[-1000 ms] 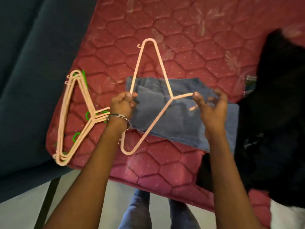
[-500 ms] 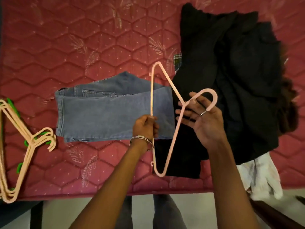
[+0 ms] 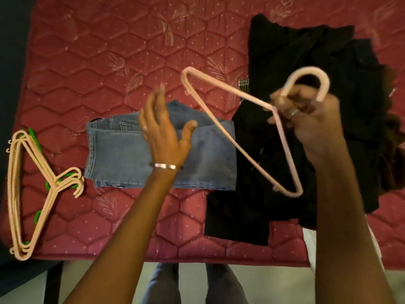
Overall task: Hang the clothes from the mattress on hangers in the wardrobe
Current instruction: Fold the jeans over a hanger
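My right hand [image 3: 311, 121] grips a peach plastic hanger [image 3: 232, 130] at its neck, just below the hook, holding it above the black clothes. My left hand [image 3: 163, 132] hovers over the folded blue jeans [image 3: 118, 156] with fingers spread and holds nothing. The jeans lie flat in the middle of the red quilted mattress [image 3: 109, 51]. A heap of black clothes [image 3: 291, 53] lies to the right of the jeans, partly under the hanger.
A stack of peach and green hangers [image 3: 32, 189] lies at the mattress's left edge. A white cloth [image 3: 310, 244] pokes out under the black heap at the near right. A brown garment [image 3: 392, 150] sits far right. My legs stand at the mattress's near edge.
My left hand let go of the hanger and opened over the jeans. My right hand closed round the hanger's neck and swung it to the right and up.
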The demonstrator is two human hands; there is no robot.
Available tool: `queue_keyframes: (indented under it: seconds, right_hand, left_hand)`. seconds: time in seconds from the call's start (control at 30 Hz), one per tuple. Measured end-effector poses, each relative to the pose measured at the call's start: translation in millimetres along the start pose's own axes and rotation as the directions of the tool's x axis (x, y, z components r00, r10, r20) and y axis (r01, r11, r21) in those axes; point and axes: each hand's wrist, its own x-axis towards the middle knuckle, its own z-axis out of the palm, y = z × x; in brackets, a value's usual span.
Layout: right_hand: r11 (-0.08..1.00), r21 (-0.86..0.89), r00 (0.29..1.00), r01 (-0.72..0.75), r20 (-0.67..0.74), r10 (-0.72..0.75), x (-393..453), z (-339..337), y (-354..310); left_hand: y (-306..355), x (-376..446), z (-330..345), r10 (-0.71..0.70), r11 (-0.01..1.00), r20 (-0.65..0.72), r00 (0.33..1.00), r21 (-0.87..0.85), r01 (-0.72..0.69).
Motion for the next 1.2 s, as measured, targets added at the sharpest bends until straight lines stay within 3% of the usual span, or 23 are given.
queue_keyframes:
  seconds: [0.03, 0.1, 0.17, 0.2, 0.23, 0.27, 0.33, 0.37, 0.47, 0.57, 0.63, 0.73, 0.83, 0.9, 0.97, 1.07, 1.2]
  right_hand:
    - [0.998, -0.047, 0.994, 0.031, 0.108, -0.025, 7.3, 3.5, -8.4]
    - [0.987, -0.133, 0.966, 0.088, 0.253, -0.052, 19.1, 13.3, -19.0]
    - [0.984, -0.144, 0.957, 0.107, 0.282, -0.063, 27.3, 20.9, -22.0]
    - [0.983, -0.141, 0.961, 0.117, 0.265, -0.077, 29.0, 23.5, -17.9]
    - [0.971, -0.199, 0.975, 0.130, 0.206, -0.088, 28.4, 26.6, -13.3]
    - [0.936, -0.327, 0.989, 0.132, 0.106, -0.103, 25.3, 29.2, -8.1]
    - [0.861, -0.509, 0.982, 0.008, -0.161, -0.104, 11.2, 36.5, -3.8]
    - [0.890, -0.447, 0.971, -0.090, -0.237, -0.021, 0.8, 42.4, -3.6]
    - [0.947, -0.099, 0.935, -0.304, -0.224, 0.276, -23.8, 58.4, -3.0]
    - [0.938, 0.105, 0.852, -0.331, -0.394, 0.345, -27.7, 60.8, -0.7]
    - [0.905, 0.301, 0.821, -0.300, -0.401, 0.406, -25.3, 51.2, -5.4]
    - [0.876, 0.424, 0.903, -0.231, -0.242, 0.355, -28.6, 30.3, -21.1]
    - [0.892, 0.410, 0.955, -0.192, -0.132, 0.266, -29.1, 10.6, -22.3]
    - [0.885, 0.389, 0.935, -0.255, -0.133, 0.328, -23.8, 2.0, -2.6]
    - [0.858, 0.390, 0.900, -0.334, -0.139, 0.414, -18.4, -5.7, 21.7]
    - [0.804, 0.447, 0.848, -0.391, -0.163, 0.504, -18.9, -9.4, 58.5]
    - [0.779, 0.501, 0.819, -0.377, -0.213, 0.533, -31.2, -8.5, 94.5]
  left_hand:
    - [5.1, 16.4, -8.6, 0.133, 0.990, 0.020, 0.991, 0.037, -0.134]
    - [4.0, 37.4, -12.5, 0.255, 0.965, 0.288, 0.923, -0.016, -0.262]
    - [0.1, 41.3, -11.0, 0.222, 0.971, 0.594, 0.773, -0.210, -0.117]
    - [1.2, 36.2, -9.0, 0.183, 0.952, 0.672, 0.717, -0.304, 0.041]
    - [3.9, 27.9, -7.3, 0.147, 0.915, 0.696, 0.703, -0.365, 0.171]
    - [7.9, 17.0, -4.8, 0.118, 0.899, 0.655, 0.746, -0.390, 0.200]
    - [15.9, -7.2, 2.9, 0.098, 0.928, 0.489, 0.867, -0.359, 0.097]
    - [20.9, -19.7, 6.9, 0.098, 0.945, 0.410, 0.907, -0.324, 0.044]
    - [37.1, -57.0, 24.4, 0.187, 0.982, 0.225, 0.956, -0.081, -0.173]
    - [63.2, -84.5, 32.6, 0.255, 0.964, 0.125, 0.959, 0.038, -0.261]
    - [76.4, -91.7, 35.0, 0.256, 0.966, 0.064, 0.964, 0.008, -0.257]
    - [86.5, -87.0, 29.5, 0.257, 0.943, 0.150, 0.955, -0.256, -0.214]
    - [75.9, -75.3, 26.8, 0.166, 0.905, 0.321, 0.933, -0.425, -0.015]
    - [55.7, -67.5, 34.0, -0.070, 0.901, 0.386, 0.920, -0.372, 0.225]
    - [29.3, -60.2, 46.0, -0.227, 0.920, 0.372, 0.900, -0.223, 0.323]
    - [-5.2, -50.9, 68.9, -0.274, 0.956, 0.492, 0.827, 0.048, 0.288]
    - [1.2, -64.3, 99.2, -0.230, 0.973, 0.675, 0.701, 0.153, 0.172]
